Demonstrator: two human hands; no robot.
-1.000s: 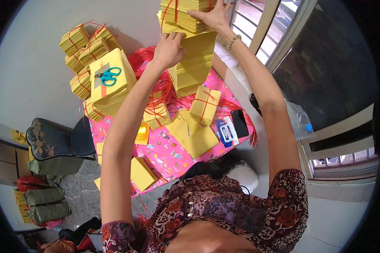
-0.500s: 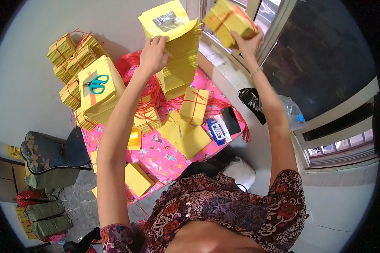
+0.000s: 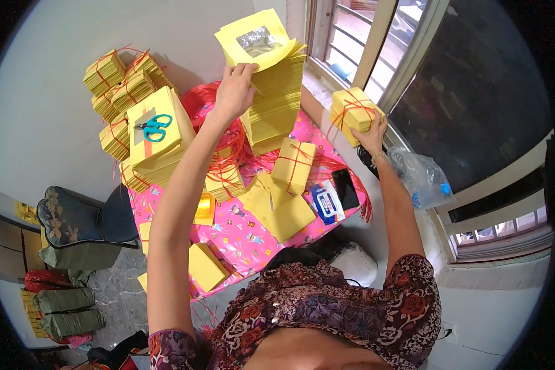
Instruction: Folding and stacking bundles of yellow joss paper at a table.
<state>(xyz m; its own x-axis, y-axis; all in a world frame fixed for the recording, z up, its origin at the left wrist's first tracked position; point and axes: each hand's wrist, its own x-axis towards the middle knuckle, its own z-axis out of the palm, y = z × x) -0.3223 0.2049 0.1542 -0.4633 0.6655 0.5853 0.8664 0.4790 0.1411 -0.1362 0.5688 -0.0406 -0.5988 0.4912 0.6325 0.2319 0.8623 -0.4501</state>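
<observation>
My left hand point(image 3: 235, 91) is at the near upper corner of a tall stack of yellow paper point(image 3: 277, 102), fingers curled over its edge. The stack's top has a silvery foil square point(image 3: 258, 42). Out to the right, my right hand point(image 3: 374, 137) grips a bundle of yellow paper point(image 3: 351, 110) tied crosswise with red ribbon, low by the window sill. Another tied bundle point(image 3: 294, 165) lies just in front of the tall stack. A second tall stack point(image 3: 160, 151) stands left of my left arm, with teal-handled scissors point(image 3: 156, 128) on top.
Several tied bundles point(image 3: 103, 73) are piled against the wall. The pink patterned tablecloth point(image 3: 243, 237) bears loose yellow sheets point(image 3: 277, 209), red ribbon point(image 3: 228, 139), a wipes pack point(image 3: 327, 202) and a black phone point(image 3: 345, 189). A clear plastic bag point(image 3: 422, 179) sits by the window; a dark chair point(image 3: 74, 216) stands left.
My right hand has brought the tied bundle down from in front of the window to beside the sill. My left hand stays at the tall stack's corner. The view has shifted slightly.
</observation>
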